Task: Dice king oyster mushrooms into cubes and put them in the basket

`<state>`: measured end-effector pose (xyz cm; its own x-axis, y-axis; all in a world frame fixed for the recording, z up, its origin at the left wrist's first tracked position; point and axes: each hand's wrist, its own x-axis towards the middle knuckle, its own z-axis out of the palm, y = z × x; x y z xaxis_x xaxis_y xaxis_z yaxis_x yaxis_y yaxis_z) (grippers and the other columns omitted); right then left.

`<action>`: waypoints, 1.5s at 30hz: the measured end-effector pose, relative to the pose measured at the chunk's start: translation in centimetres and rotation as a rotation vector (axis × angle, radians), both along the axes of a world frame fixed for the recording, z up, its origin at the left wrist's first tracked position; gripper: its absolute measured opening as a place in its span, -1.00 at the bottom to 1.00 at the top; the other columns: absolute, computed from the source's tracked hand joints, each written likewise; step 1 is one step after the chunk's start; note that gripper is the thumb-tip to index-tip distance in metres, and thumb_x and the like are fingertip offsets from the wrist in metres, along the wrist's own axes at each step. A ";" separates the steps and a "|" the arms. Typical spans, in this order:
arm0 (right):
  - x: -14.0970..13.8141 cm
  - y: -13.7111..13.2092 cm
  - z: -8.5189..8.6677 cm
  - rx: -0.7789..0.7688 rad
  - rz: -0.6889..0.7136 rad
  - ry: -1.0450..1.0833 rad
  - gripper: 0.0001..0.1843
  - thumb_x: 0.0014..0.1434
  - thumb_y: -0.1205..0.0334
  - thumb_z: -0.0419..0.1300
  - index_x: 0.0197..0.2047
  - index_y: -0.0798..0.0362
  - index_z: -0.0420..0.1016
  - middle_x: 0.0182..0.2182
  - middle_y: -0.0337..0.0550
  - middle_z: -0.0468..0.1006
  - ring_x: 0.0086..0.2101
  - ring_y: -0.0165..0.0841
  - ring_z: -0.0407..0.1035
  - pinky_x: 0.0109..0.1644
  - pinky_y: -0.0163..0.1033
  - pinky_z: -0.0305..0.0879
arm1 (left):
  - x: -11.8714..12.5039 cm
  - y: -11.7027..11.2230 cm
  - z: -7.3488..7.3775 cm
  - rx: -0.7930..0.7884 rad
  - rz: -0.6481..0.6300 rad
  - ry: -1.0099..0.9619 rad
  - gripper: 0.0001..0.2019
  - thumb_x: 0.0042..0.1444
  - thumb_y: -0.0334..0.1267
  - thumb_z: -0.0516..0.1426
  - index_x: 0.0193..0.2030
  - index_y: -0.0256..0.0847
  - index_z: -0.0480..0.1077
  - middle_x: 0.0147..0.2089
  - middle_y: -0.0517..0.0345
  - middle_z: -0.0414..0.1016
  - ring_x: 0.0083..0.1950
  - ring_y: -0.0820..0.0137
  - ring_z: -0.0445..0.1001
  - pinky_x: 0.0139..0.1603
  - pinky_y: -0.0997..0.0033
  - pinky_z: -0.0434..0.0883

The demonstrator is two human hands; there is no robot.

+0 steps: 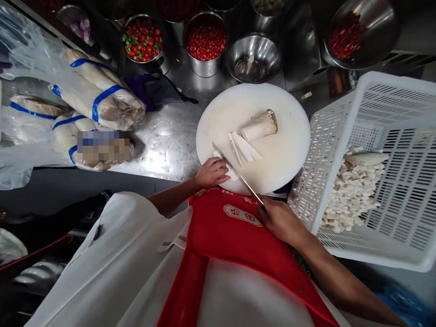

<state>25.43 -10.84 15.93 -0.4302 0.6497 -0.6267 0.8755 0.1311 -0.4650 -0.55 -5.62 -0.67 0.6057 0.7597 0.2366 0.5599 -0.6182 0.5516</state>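
Note:
A round white cutting board (282,150) lies on the steel counter. On it rest a whole king oyster mushroom (259,127) and a few long mushroom slices (244,148). My left hand (211,173) is curled over a white mushroom piece (232,172) at the board's near edge. My right hand (281,220) grips the handle of a knife (238,175), whose blade slants across that piece beside my left fingers.
A tilted white plastic basket (391,118) at right holds diced mushroom (352,190). Bagged mushrooms (98,93) lie at left. Steel bowls of chopped chilies (206,42), mixed peppers (142,40), dried chilies (347,34) and an empty bowl (254,56) stand behind the board.

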 end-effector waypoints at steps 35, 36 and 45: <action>-3.5 0.4 -5.3 -0.097 -0.260 0.336 -0.37 0.19 0.29 0.07 0.34 0.07 0.17 0.20 -0.01 0.43 0.12 -0.21 0.38 0.19 -0.11 0.27 | -0.7 -0.9 -0.8 0.171 -0.010 -0.058 -0.83 0.24 -0.13 0.16 -0.17 -0.16 0.49 -0.16 0.07 0.56 0.01 0.30 0.48 0.04 0.19 0.50; -3.5 0.7 -5.4 -0.146 -0.269 0.380 -0.30 0.14 0.34 0.08 0.36 0.07 0.14 0.25 -0.03 0.38 0.16 -0.22 0.33 0.24 -0.11 0.22 | -0.7 -1.0 -0.9 0.171 -0.008 -0.063 -0.83 0.23 -0.14 0.16 -0.18 -0.16 0.49 -0.16 0.06 0.56 0.01 0.30 0.47 0.04 0.18 0.49; -3.6 1.8 -4.7 -0.096 -0.277 0.398 -0.26 0.07 0.40 0.04 0.37 0.10 0.21 0.22 -0.02 0.41 0.18 -0.17 0.32 0.24 -0.11 0.23 | -1.0 -0.8 -1.4 -0.008 -0.036 0.021 -0.79 0.26 -0.12 0.13 -0.11 -0.16 0.49 -0.12 -0.01 0.55 0.04 0.26 0.46 0.08 0.09 0.47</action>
<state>21.86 -8.99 11.26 -0.4672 0.7209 -0.5118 0.6234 -0.1418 -0.7689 -1.57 -6.43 -2.04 0.6373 0.7395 0.2170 0.5493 -0.6334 0.5450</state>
